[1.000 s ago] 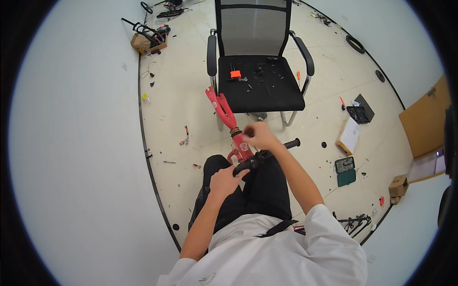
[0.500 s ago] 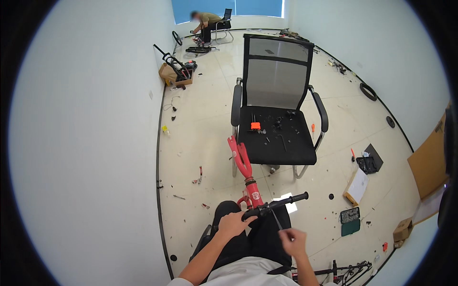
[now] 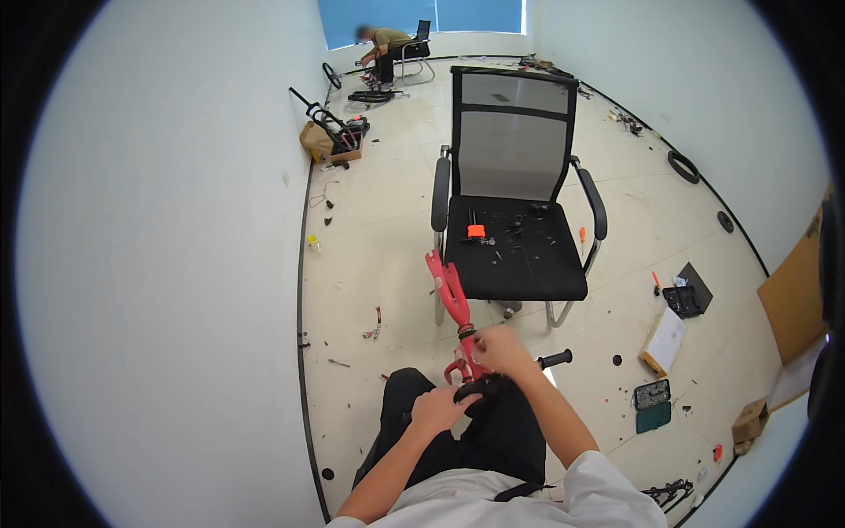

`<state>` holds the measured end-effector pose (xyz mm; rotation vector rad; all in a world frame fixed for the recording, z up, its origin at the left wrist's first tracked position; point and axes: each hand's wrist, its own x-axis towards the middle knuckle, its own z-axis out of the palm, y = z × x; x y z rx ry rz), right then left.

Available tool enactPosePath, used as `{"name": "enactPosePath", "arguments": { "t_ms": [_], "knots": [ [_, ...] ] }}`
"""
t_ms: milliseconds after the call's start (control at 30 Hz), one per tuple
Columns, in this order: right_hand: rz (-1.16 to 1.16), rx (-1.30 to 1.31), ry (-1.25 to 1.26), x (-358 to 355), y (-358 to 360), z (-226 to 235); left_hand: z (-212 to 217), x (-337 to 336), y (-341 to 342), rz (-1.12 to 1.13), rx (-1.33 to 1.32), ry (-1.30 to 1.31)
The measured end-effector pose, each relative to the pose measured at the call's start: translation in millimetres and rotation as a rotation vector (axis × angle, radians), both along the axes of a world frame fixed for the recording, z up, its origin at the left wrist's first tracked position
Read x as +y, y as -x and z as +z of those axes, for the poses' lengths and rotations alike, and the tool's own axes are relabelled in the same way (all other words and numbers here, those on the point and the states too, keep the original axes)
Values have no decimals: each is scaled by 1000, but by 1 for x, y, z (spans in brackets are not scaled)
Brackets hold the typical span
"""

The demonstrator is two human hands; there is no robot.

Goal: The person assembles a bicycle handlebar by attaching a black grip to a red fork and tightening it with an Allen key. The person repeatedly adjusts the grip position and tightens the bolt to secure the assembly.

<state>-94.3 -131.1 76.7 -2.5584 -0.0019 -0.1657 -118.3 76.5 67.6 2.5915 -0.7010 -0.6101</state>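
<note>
A small red bike frame point(image 3: 470, 356) with a red fork point(image 3: 452, 292) leans up between my knees, fork pointing away. A black handlebar point(image 3: 554, 359) lies across its near end, its right grip sticking out past my arm. My left hand point(image 3: 437, 408) is closed round the handlebar's left side. Over the frame's head tube, my right hand point(image 3: 503, 350) has curled fingers and is blurred by motion. Whatever it holds is hidden. The right forearm covers part of the handlebar.
Ahead stands a black mesh chair point(image 3: 515, 251) with an orange tool holder point(image 3: 476, 231) and small parts on its seat. To the right lie a green parts case point(image 3: 652, 417) and a white box point(image 3: 663, 341). Another person point(image 3: 387, 51) sits at the far end.
My right hand, earlier low on the right with a thin metal tool at the handlebar clamp, has swung up and left over the head tube. My left hand keeps its grip.
</note>
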Motion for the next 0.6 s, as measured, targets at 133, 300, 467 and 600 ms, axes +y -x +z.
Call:
{"name": "enactPosePath", "arguments": {
  "t_ms": [133,300,467,600],
  "knots": [
    [-329,-67,-193,-57,18,-20,5,-2,-12,-5,-15,0],
    [-653,-73,-695,-57,98,-22,4,-1,-21,31,-7,18],
    [-589,-160,-658,10,171,-13,0,-2,-37,33,-26,65],
    [-150,-342,-344,58,149,-1,11,-4,-49,17,29,43]
  ]
}}
